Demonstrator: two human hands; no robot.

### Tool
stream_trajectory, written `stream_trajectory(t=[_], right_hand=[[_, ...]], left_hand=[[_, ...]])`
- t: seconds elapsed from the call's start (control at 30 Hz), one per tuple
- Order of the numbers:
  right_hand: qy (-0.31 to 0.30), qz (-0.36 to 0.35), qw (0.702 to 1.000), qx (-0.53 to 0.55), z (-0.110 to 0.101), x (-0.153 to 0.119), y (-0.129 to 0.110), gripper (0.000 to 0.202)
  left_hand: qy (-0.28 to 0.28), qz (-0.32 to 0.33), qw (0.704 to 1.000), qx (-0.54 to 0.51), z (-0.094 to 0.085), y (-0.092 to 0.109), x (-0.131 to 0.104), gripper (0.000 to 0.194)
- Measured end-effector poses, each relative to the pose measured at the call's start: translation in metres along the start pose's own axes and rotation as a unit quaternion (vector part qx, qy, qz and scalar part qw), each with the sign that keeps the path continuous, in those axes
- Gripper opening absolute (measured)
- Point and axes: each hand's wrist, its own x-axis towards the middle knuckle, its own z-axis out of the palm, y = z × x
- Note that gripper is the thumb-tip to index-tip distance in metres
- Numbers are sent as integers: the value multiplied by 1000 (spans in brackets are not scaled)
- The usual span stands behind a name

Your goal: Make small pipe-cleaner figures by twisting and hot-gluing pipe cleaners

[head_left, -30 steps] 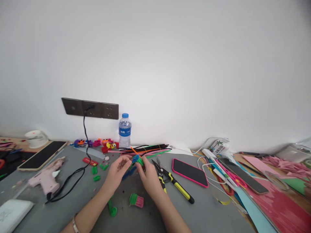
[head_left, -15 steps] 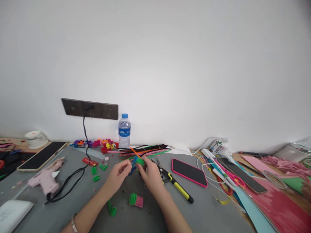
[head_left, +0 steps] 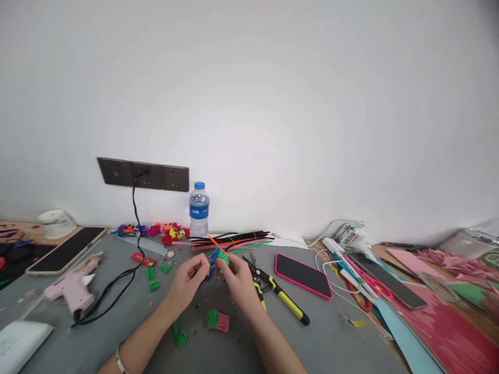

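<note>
My right hand (head_left: 237, 274) pinches a small bundle of bent green and blue pipe cleaners (head_left: 222, 256) between thumb and fingers. Close beside it, my left hand (head_left: 190, 278) has its fingertips pressed together at the bundle's blue pipe cleaner (head_left: 214, 256); the exact grip is partly hidden. Below both hands lies a green and pink pipe-cleaner piece (head_left: 218, 320). A curled green pipe cleaner (head_left: 179, 336) rests near my left forearm. Yellow-and-black pliers (head_left: 290, 304) lie spread beside my right hand.
Loose pipe cleaners (head_left: 237, 240) lie along the wall by a water bottle (head_left: 199, 210). A pink glue gun (head_left: 74, 291) with a black cord is at left. A pink-cased phone (head_left: 303, 275) lies at right, near cables and coloured sheets (head_left: 448, 324). Another person's hand shows at the right edge.
My right hand has shifted slightly, turning the pipe-cleaner bundle a little, and more of the pliers' second handle shows. My left hand has moved only slightly.
</note>
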Motion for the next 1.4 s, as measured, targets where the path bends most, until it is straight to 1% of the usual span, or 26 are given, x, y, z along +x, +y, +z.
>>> stream_trajectory(t=[0.1,0.2,0.33,0.43,0.57,0.77,0.9,1.17,1.23,1.3,1.37,1.4], right_hand=[[-22,32,995,97,2,0,-2,40],[-36,72,983,163,3,-1,-3,44],[-52,100,969,221,5,-2,0,45],[-69,105,960,251,5,-2,2,44],[-83,130,941,300,5,-3,0,42],[-133,204,897,369,1,-4,-5,41],[-170,208,881,390,-2,-4,-3,39],[-256,220,845,415,-9,-4,-4,33],[-268,233,835,420,-8,-5,-6,35],[-276,246,824,430,-6,-6,-9,37],[-287,256,811,441,-5,-7,-10,38],[-293,258,804,448,-4,-8,-10,38]], left_hand=[[12,12,1000,24,0,0,0,32],[2,32,997,65,-1,1,-1,31],[-8,61,991,115,-2,3,-2,32],[8,74,989,130,-2,3,-3,32],[39,86,987,130,-2,0,-3,30],[57,108,988,95,-1,2,-2,29],[65,135,986,74,-1,5,-1,27],[28,137,989,39,-3,1,-2,29],[37,119,992,23,-3,0,-3,24],[66,97,993,2,-2,-1,-4,19],[81,82,993,-7,-3,1,-5,27],[77,76,994,-6,-4,2,-5,29]])
